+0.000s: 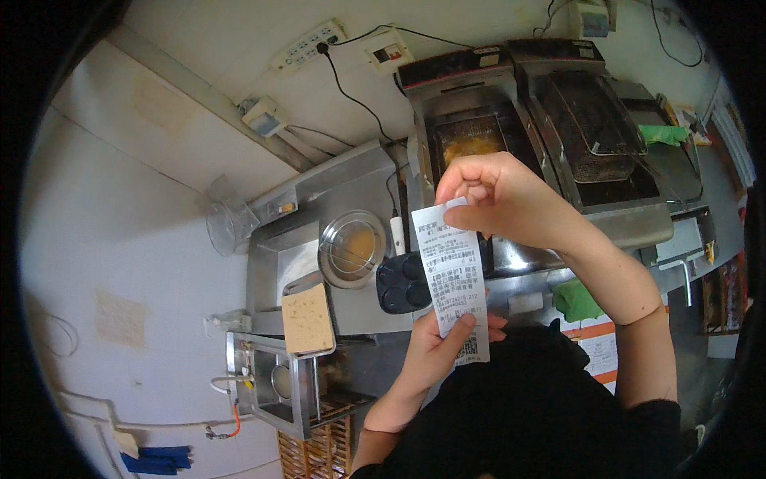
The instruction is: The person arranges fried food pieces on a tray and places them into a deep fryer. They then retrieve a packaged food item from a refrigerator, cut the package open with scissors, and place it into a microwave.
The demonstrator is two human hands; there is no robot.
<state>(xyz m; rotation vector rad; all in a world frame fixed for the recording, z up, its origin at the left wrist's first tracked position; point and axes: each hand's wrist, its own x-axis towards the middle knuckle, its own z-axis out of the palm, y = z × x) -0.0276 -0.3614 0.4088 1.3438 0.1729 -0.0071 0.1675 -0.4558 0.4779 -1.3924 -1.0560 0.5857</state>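
Note:
A long white printed paper receipt [449, 263] is stretched upright before me, bearing lines of text and a square printed code at its lower end. My right hand [491, 194] pinches its top edge between thumb and fingers. Lower down, my left hand [440, 347] grips the strip with the thumb across its face. Behind the paper's left edge lies a black pan with round cups [398, 284], partly hidden. Beside that pan sits a round metal bowl [377, 224] of yellowish liquid, with a wire whisk [344, 254] resting in it.
A deep fryer [461, 90] with food frying stands beyond my right hand; another holds a wire basket [604, 161]. A white-handled appliance [397, 236] trails a cord to the wall power strip [311, 45]. A tan slab [308, 317] lies near the steel sink [275, 380].

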